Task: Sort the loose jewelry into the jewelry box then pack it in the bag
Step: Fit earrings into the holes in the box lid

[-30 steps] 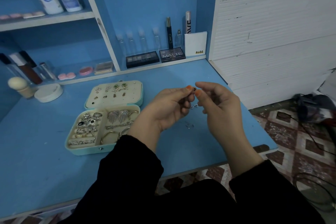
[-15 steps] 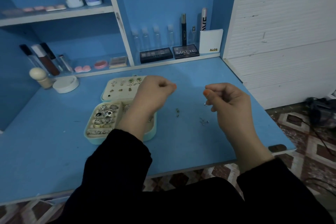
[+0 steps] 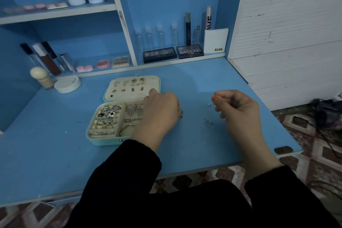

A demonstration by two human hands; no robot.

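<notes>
- The jewelry box lies open on the blue table, left of centre, and from where I stand it looks mostly filled.
- Rings pack the left compartment, and bigger pieces sit in the right one. Several pairs of studs are pinned to the cream panel of the lid.
- The left hand hovers over the box's right side with its fingers curled under, knuckles toward me. I cannot tell whether it holds anything.
- A tiny earring shows right at that hand's edge. I can't say whether it is in the fingers or lying on the table.
- The right hand is raised well right of the box, pinching a small silver piece between thumb and fingertip.
- A few loose bits lie on the table below that hand, apart from the box.
- My guess is the sorting is near its end. The pinched piece, the loose bits and perhaps the tiny earring are not yet in the box.
- The box isn't closed, and I see no bag anywhere, so the packing half is all left to do.
</notes>
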